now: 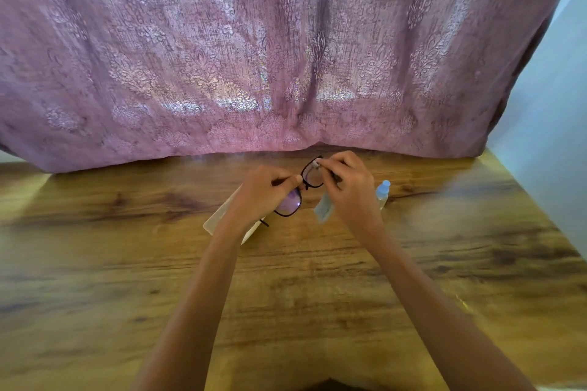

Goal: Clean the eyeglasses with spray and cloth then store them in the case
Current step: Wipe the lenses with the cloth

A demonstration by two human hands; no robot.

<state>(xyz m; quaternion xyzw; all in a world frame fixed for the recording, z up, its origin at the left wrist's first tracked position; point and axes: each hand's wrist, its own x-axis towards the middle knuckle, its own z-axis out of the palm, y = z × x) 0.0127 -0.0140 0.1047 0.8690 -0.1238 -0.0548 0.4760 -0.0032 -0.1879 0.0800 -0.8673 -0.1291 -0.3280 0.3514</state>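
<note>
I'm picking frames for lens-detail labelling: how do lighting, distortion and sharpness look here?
Head view: daylight glows through the curtain; wide-angle bowing curves the table edge; the eyeglasses are small and soft, one lens tinted purple by reflection; the cloth in the right hand is blurred; left hand is reasonably sharp.

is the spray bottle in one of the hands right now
No, the spray bottle stands on the table beside the right hand, which holds the cloth on the eyeglasses gripped by the left hand.
</note>
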